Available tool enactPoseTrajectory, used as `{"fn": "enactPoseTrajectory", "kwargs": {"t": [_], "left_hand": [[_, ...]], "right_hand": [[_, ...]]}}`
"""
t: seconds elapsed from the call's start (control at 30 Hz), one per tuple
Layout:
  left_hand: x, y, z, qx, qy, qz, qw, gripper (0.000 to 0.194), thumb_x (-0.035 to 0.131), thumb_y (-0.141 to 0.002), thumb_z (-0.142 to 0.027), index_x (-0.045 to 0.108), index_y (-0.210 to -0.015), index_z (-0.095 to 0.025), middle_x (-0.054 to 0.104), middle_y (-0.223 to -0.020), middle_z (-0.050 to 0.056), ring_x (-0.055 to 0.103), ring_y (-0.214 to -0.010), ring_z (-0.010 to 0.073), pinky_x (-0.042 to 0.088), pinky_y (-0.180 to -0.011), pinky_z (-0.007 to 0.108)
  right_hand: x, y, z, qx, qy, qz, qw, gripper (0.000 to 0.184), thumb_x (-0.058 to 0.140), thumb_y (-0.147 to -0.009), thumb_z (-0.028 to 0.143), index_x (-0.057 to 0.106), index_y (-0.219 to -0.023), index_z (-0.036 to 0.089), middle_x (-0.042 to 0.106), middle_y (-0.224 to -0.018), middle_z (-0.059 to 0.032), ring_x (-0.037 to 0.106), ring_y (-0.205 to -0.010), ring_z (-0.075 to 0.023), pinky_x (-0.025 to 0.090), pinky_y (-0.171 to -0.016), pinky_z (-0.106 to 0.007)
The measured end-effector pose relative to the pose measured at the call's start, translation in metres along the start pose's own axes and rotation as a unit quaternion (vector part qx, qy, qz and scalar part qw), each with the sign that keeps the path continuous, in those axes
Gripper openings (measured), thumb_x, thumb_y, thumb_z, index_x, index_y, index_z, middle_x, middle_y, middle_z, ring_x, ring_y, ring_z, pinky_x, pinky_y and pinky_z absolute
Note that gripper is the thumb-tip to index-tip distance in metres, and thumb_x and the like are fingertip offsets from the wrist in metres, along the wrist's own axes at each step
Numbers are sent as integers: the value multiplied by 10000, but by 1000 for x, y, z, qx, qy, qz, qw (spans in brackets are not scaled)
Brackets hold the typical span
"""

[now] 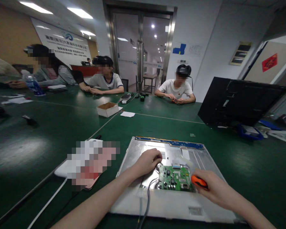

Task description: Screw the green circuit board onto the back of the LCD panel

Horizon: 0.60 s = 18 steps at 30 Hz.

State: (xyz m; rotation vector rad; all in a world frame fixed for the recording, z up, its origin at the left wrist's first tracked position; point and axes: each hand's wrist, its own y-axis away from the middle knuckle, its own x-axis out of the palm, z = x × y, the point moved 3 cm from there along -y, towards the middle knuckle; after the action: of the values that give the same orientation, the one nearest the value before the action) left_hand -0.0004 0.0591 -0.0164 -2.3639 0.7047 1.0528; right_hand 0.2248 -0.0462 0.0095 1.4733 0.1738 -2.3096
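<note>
A flat metal display panel [171,203] lies back side up on the green table in front of me, with a green circuit board [175,178] on its middle. My right hand [211,186] is closed around the orange and black handle of a screwdriver [199,182] at the board's right edge; its tip is hidden. At the board's upper left corner, the fingers of my left hand [147,162] are curled beside a small round metal part [159,166]. What they pinch, if anything, does not show. A dark cable [148,200] runs from the board's left side toward me.
Left of the panel lie a white device [62,168] with a white cable and a pink phone-like object [92,183]. A small open box [107,109] stands farther back. A large black panel [238,101] leans at the right. Several people sit across the table [157,127].
</note>
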Motion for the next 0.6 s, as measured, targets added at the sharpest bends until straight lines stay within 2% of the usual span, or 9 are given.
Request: {"fn": "enactPoseTrajectory", "kwargs": {"t": [0.3, 0.6], "left_hand": [[6, -2, -5, -5, 6, 3, 1000, 118, 529, -866, -159, 640, -828, -161, 660, -866, 53, 593, -816, 199, 448, -723, 288], [23, -8, -19, 5, -23, 5, 1000, 105, 538, -872, -120, 621, -825, -164, 640, -857, 41, 576, -799, 196, 429, -736, 295]], "right_hand": [[10, 10, -2, -2, -22, 8, 1000, 113, 476, -878, 157, 562, -812, 189, 606, -844, -46, 560, -753, -183, 399, -700, -287], [19, 27, -17, 21, -20, -52, 998, 139, 424, -871, 146, 549, -844, 201, 624, -906, -88, 595, -843, -216, 449, -755, -304]]}}
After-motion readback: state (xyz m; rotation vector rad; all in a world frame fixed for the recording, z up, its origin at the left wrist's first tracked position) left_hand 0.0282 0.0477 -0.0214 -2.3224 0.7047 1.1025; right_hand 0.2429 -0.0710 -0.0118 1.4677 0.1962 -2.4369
